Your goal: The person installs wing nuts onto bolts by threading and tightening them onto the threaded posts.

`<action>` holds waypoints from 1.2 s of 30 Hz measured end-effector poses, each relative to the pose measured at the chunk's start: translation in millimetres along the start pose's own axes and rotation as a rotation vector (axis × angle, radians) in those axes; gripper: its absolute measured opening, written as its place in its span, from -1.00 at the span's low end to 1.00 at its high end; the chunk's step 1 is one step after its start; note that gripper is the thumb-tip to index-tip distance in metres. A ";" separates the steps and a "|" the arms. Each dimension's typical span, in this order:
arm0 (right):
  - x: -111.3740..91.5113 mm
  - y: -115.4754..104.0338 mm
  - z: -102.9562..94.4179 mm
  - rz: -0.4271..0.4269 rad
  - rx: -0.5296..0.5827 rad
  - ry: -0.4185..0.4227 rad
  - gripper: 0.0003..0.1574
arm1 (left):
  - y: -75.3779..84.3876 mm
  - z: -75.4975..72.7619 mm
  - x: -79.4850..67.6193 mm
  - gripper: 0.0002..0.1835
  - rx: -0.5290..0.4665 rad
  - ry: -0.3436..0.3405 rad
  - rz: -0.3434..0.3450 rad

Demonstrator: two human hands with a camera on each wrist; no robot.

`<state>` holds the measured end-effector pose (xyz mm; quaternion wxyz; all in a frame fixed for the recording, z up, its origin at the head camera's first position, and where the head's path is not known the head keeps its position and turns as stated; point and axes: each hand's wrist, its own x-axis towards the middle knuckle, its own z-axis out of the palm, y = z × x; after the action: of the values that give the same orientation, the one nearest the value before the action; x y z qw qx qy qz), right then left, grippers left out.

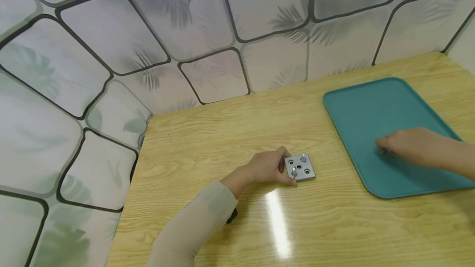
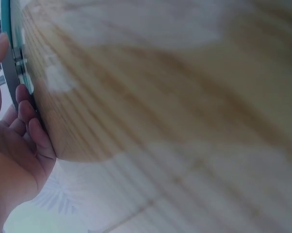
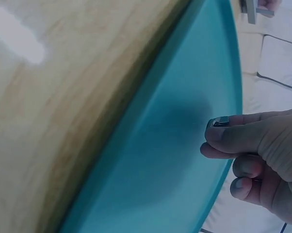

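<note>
On the table, my left hand grips a square silver metal plate by its left side, thumb at the near corner and a finger at the far one. The plate has several round holes, and two bolts stand upright in it at opposite corners. In the left wrist view, the fingers lie along the plate's edge. Over the teal tray, my right hand pinches a small shiny metal piece between thumb and index finger. Its exact kind is mostly hidden by the fingertips.
The wood-grain table runs back to a wall with a patterned covering. A small black object shows beneath the left sleeve. The tray lies to the right of the metal plate, with a strip of table between them.
</note>
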<state>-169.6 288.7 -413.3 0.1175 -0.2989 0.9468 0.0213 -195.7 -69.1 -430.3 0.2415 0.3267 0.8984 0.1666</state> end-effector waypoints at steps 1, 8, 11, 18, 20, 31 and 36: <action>0.6 0.2 -1.5 -0.004 0.006 0.003 -0.78 | 0.2 0.1 0.0 -0.33 0.000 0.000 0.002; 7.3 -4.5 -17.3 -0.051 0.010 0.079 -0.76 | 1.5 -0.1 -0.7 -0.34 0.011 0.000 0.001; 13.4 -12.2 -25.8 -0.073 0.002 0.100 -0.75 | 1.2 -0.3 -0.4 -0.32 0.013 -0.003 -0.002; 35.6 -36.4 -44.5 -0.150 -0.047 0.112 -0.77 | -2.0 1.2 0.2 -0.29 0.013 -0.001 -0.012; 41.2 -42.9 -48.6 -0.170 -0.065 0.119 -0.76 | -2.6 1.4 0.0 -0.30 0.006 0.003 -0.005; 62.3 -80.7 -73.4 -0.240 -0.070 0.113 -0.70 | -3.4 2.8 -0.7 -0.32 -0.001 0.016 0.003; 71.4 -97.4 -82.1 -0.275 -0.073 0.119 -0.69 | -4.0 3.1 0.4 -0.32 0.008 0.024 0.009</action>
<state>-187.8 159.7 -347.4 0.0522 -0.4307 0.9007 0.0219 -196.3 -71.3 -434.9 0.2286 0.3295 0.9006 0.1679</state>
